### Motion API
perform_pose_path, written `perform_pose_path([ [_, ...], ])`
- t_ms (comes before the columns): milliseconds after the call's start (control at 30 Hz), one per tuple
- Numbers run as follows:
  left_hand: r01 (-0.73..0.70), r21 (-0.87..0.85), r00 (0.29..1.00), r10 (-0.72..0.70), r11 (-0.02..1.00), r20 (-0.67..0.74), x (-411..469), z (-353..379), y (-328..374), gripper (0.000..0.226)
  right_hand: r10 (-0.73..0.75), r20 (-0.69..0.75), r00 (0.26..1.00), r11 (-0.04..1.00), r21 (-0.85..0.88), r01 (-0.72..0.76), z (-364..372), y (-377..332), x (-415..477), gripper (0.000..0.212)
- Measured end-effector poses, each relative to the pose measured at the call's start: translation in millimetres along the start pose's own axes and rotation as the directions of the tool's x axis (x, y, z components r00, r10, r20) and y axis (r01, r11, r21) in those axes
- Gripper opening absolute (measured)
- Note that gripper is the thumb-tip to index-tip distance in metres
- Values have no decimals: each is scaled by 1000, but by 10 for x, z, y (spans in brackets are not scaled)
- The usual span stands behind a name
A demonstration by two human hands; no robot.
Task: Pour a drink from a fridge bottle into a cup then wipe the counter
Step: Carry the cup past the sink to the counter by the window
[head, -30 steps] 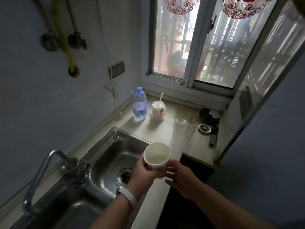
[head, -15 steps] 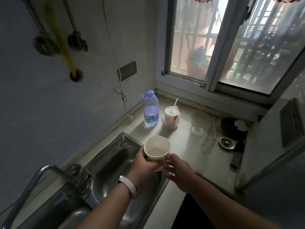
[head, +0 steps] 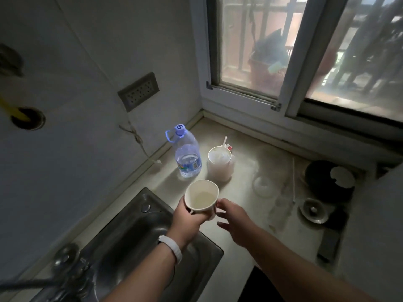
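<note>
White cup (head: 201,198), a little pale liquid inside, hangs over the far corner of the sink (head: 139,236), held in the curled grip of the left hand (head: 187,221). Right hand (head: 236,223) beside it, grip loose and empty (nearly at the cup wall). Blue-capped bottle (head: 187,158) stands beyond the sink on the surface (head: 246,166)
</note>
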State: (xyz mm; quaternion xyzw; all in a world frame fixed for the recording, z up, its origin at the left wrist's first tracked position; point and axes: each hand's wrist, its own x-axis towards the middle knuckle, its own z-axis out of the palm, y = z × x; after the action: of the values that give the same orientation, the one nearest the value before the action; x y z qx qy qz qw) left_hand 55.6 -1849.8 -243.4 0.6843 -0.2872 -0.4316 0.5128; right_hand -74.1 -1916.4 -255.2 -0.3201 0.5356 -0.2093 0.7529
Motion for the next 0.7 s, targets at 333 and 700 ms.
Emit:
perform_pose_path([
  [333, 8, 117, 1000, -8, 993, -3, 669, 116, -103, 76, 115, -29, 993, 984, 138, -110, 19, -251, 660, 13],
  [700, 40, 183, 999, -41, 982, 4, 1139, 167, -292, 67, 183, -60, 981, 978, 110, -175, 37, -304, 1101, 14],
])
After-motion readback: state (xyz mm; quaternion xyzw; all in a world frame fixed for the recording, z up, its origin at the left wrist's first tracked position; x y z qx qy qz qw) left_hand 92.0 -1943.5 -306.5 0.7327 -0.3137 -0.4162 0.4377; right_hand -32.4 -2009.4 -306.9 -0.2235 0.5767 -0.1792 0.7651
